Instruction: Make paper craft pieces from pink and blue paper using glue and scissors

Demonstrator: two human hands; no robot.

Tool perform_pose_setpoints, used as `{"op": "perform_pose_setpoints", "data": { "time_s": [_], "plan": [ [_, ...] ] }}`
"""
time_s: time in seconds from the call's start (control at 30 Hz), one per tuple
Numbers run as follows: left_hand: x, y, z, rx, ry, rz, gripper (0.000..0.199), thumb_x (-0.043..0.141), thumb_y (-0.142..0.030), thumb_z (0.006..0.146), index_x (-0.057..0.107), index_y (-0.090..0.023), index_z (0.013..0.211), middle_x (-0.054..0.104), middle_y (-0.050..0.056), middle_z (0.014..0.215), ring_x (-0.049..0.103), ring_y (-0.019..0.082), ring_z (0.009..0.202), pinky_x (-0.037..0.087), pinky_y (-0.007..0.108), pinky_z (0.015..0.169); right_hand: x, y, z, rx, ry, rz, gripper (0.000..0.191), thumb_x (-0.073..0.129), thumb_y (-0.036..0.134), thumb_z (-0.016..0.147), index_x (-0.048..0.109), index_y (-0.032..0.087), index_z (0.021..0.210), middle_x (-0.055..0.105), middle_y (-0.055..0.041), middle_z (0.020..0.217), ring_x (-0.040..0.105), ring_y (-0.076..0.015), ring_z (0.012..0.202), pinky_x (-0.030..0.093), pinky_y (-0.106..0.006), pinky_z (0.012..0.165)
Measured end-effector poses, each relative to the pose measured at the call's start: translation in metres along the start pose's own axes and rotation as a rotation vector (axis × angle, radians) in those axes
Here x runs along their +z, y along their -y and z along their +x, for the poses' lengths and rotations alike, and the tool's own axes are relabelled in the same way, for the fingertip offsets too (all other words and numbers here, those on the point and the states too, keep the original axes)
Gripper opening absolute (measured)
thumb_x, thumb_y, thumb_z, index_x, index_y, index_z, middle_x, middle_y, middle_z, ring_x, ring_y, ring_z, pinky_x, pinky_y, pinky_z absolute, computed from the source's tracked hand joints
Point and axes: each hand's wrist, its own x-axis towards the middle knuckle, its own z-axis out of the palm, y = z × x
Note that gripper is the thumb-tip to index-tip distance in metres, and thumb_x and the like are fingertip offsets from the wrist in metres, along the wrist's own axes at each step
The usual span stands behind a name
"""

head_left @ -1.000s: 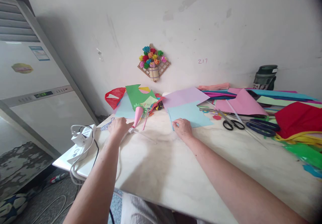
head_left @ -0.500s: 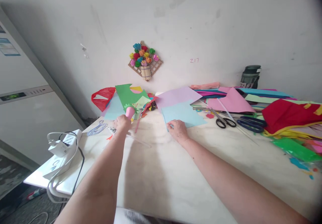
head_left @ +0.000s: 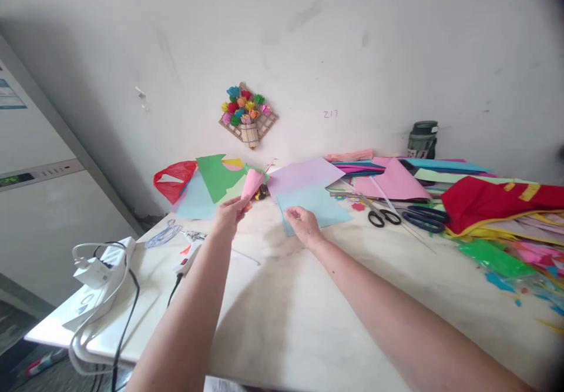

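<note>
My left hand [head_left: 231, 214] is closed round the narrow lower end of a pink paper cone [head_left: 252, 184], which it holds up off the table, tilted to the right. Green fringed paper [head_left: 259, 172] rims the cone's wide end, and a thin reddish tip shows just above it. My right hand [head_left: 303, 225] is over the left edge of a light blue sheet [head_left: 319, 201], thumb and fingers pressed together. Whether anything is between them is hidden. A narrow blue strip [head_left: 282, 213] lies along that edge, beside the fingertips.
Scissors [head_left: 382, 218] and a dark blue-handled pair [head_left: 425, 218] lie right, before stacked coloured paper [head_left: 392, 180]. A red cloth-like piece [head_left: 484, 201] lies farther right. At left are a power strip [head_left: 99, 280], cables and a red bag [head_left: 175, 181]. A bottle [head_left: 422, 140] stands behind.
My left hand has raised the pink cone and brought it right, towards my right hand. The right hand has lifted slightly along the blue sheet's edge. The view has shifted a little.
</note>
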Motion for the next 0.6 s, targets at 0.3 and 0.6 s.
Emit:
{"op": "perform_pose_setpoints", "data": {
  "time_s": [0.3, 0.6],
  "plan": [
    [0.081, 0.018, -0.057, -0.036, 0.53, -0.137, 0.033, 0.07, -0.034, 0.058, 0.062, -0.012, 0.081, 0.061, 0.004, 0.074, 0.053, 0.005, 0.055, 0.045, 0.019, 0.057, -0.03, 0.024, 0.023, 0.033, 0.103, 0.791, 0.042, 0.058, 0.046, 0.065, 0.053, 0.016, 0.094, 0.063, -0.0062, 0.09, 0.059, -0.0171, 0.083, 0.045, -0.027, 0.068],
    [0.117, 0.021, -0.06, 0.188, 0.466, 0.314, 0.023, 0.066, -0.031, 0.058, 0.053, -0.014, 0.068, 0.058, 0.001, 0.054, 0.056, 0.012, 0.049, 0.044, 0.023, 0.049, -0.058, 0.022, 0.021, 0.004, 0.223, 0.733, 0.039, 0.065, 0.036, 0.061, 0.05, 0.018, 0.092, 0.062, -0.0006, 0.073, 0.056, -0.0131, 0.053, 0.041, -0.023, 0.041]
  ]
}}
